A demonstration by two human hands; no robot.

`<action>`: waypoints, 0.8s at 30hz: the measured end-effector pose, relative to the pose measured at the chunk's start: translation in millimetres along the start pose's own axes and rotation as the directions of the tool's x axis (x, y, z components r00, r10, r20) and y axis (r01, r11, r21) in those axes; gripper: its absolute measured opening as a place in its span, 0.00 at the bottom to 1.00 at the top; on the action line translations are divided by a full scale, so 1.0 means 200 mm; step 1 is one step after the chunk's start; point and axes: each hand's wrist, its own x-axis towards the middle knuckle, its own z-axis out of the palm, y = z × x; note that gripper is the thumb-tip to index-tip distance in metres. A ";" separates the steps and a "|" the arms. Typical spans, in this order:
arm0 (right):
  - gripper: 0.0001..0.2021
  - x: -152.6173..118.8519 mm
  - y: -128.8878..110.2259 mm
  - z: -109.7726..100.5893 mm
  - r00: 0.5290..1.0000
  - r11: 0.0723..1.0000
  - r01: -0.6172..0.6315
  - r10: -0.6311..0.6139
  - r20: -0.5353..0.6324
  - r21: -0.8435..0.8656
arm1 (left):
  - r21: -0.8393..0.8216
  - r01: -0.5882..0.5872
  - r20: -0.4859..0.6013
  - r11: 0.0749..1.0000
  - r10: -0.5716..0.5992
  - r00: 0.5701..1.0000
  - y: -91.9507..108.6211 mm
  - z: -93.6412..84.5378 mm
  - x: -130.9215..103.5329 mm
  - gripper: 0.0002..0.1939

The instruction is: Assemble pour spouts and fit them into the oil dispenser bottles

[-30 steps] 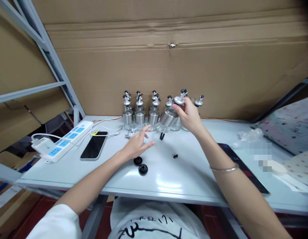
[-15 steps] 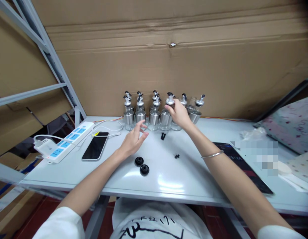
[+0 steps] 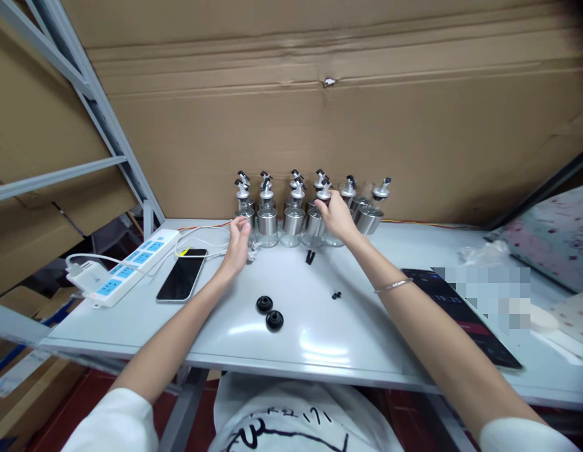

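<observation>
My right hand [image 3: 337, 215] is closed around the neck of a glass oil bottle [image 3: 315, 223] with a steel band and a silver pour spout. That bottle stands in the front row of several alike. At the row's left end, my left hand [image 3: 237, 246] is loosely curled in front of the leftmost bottle [image 3: 245, 206], partly covering it; whether it touches the glass is unclear. Small silver pieces [image 3: 252, 252] lie beside that hand. Two black round caps [image 3: 269, 312], two short black tubes [image 3: 310, 257] and tiny black bits [image 3: 336, 295] rest on the white table [image 3: 301, 339].
A white power strip [image 3: 136, 267] with a cable and a dark phone [image 3: 182, 276] lie at the left. To the right is a tablet [image 3: 461, 317], with crumpled plastic [image 3: 482, 253] beyond it. Cardboard [image 3: 272, 125] walls off the back.
My left hand has moved left and away to the leftmost bottle, uncovering the small silver pieces. My right hand keeps its hold; another spout now shows behind the held bottle's.
</observation>
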 end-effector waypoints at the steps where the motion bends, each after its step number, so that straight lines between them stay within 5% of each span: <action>1: 0.16 0.01 0.00 0.00 1.000 1.000 -0.007 0.007 -0.003 0.000 | -0.002 0.026 -0.007 1.000 -0.026 1.000 -0.01 -0.01 0.01 0.16; 6: 0.19 0.02 -0.01 0.01 1.000 1.000 -0.006 0.006 -0.007 0.002 | 0.284 -0.084 0.081 0.955 0.064 0.995 -0.04 -0.06 0.04 0.12; 12: 0.28 -0.09 -0.09 -0.06 0.998 0.999 -0.036 0.035 -0.057 -0.011 | 0.718 -0.253 0.291 0.648 0.051 0.955 -0.02 -0.10 -0.01 0.12; 16: 0.30 -0.20 -0.16 -0.11 0.997 0.997 -0.072 0.072 -0.023 -0.036 | 0.766 -0.277 0.341 0.580 -0.002 0.940 -0.03 -0.10 -0.03 0.08; 21: 0.26 -0.30 -0.16 -0.14 1.000 1.000 0.020 -0.020 -0.024 0.021 | 0.716 -0.323 0.392 0.618 0.025 0.920 -0.03 -0.09 -0.03 0.10; 24: 0.19 -0.34 -0.13 -0.15 0.986 0.988 0.125 -0.134 0.102 0.087 | 0.595 -0.434 0.482 0.676 0.132 0.866 0.01 -0.06 -0.05 0.11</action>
